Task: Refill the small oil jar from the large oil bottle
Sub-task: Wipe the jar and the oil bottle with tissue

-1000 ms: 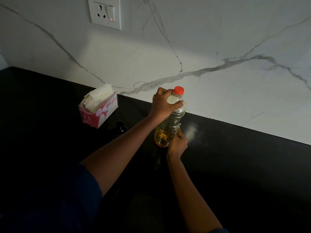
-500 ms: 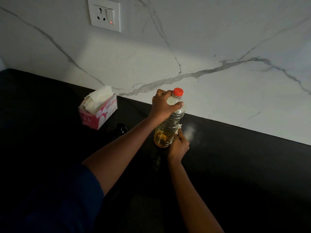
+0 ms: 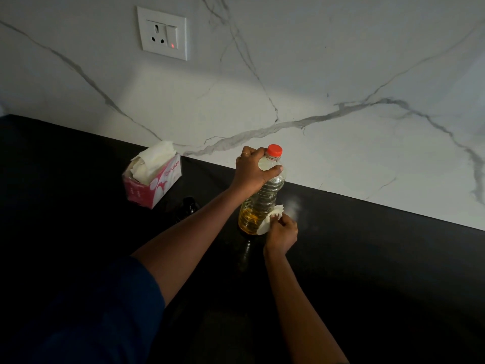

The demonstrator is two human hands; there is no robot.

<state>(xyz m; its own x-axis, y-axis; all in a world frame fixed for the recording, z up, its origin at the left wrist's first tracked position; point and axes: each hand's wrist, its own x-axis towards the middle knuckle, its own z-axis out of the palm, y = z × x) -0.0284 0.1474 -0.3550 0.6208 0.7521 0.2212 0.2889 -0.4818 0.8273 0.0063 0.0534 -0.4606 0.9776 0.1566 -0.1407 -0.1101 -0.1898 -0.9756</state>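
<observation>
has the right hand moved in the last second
Yes, slightly. The right hand has slid rightward, farther from the tissue box, easing off the side of the large oil bottle, so the white tissue it pinches now shows.

Dim here. The black counter (image 3: pixel 367 258) beneath my fingers (image 3: pixel 253 154) swallows all detail. A soft pool of light sits on the marble wall (image 3: pixel 210 101) above them, and a faint hazy glare just beyond my right hand (image 3: pixel 282 233).
</observation>
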